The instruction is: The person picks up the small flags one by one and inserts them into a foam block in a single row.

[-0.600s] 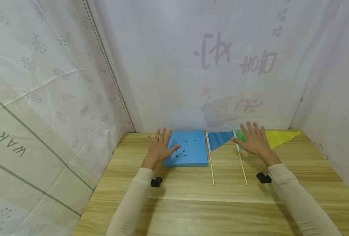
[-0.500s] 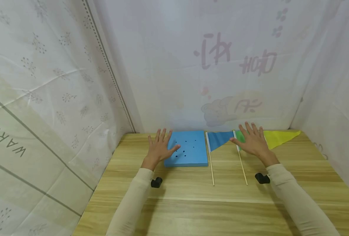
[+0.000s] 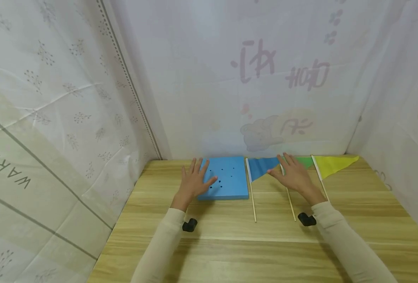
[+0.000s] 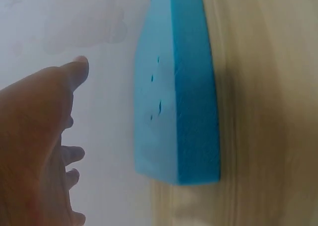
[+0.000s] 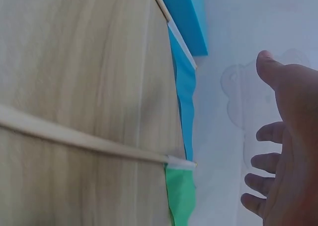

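Observation:
A thick blue foam block [image 3: 231, 186] with several small dark holes in its top lies at the back of the table. My left hand [image 3: 193, 184] hovers over its left side, fingers spread; in the left wrist view the hand is well clear of the block. To the right of the block lie three pennants on thin wooden sticks: a blue flag [image 3: 262, 167], a green flag [image 3: 305, 161] and a yellow flag [image 3: 334, 166]. My right hand [image 3: 294, 177] hangs above the green one with fingers extended, hiding part of its cloth and stick. Both hands hold nothing.
The wooden table [image 3: 223, 257] backs onto a printed curtain [image 3: 209, 78]. Another patterned curtain [image 3: 64, 129] hangs along the left. A black wrist fitting [image 3: 189, 225] shows by the left cuff and another black fitting [image 3: 307, 219] by the right cuff.
My right hand has moved left, from over the green and yellow flags toward the blue one, uncovering the yellow flag's stick. My left hand has shifted slightly right and down. The flags and block lie still.

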Motion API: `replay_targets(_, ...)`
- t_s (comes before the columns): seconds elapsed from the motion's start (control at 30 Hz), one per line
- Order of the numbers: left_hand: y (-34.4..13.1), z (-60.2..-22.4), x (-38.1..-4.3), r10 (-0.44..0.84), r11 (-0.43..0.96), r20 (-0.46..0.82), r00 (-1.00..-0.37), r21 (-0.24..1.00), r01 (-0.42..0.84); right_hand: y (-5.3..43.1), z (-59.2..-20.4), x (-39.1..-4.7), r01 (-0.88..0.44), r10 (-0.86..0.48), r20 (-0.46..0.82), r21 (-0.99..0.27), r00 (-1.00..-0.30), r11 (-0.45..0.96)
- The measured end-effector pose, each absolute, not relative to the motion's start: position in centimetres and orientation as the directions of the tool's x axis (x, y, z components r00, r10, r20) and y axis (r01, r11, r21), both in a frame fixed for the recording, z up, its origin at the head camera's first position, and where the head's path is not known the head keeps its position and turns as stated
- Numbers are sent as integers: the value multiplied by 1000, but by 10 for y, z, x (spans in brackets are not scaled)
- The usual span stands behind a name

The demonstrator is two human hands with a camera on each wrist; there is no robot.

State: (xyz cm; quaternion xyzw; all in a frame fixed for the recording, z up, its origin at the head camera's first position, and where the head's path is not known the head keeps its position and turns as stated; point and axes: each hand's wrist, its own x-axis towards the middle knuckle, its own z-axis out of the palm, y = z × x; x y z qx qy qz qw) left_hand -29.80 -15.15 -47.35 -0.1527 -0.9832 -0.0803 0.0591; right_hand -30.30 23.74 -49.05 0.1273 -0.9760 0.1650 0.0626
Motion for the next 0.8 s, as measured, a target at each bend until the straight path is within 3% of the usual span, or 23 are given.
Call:
replay_targets(0.43, -133, -496, -273, 374, 890, 247, -894, 175, 420, 202, -502, -288, -285, -223, 194, -408, -955, 867)
replay_targets(0.8, -123, -519, -262, 388, 878, 213, -897, 211, 430, 172, -526, -271, -258, -196, 174, -490, -965, 833)
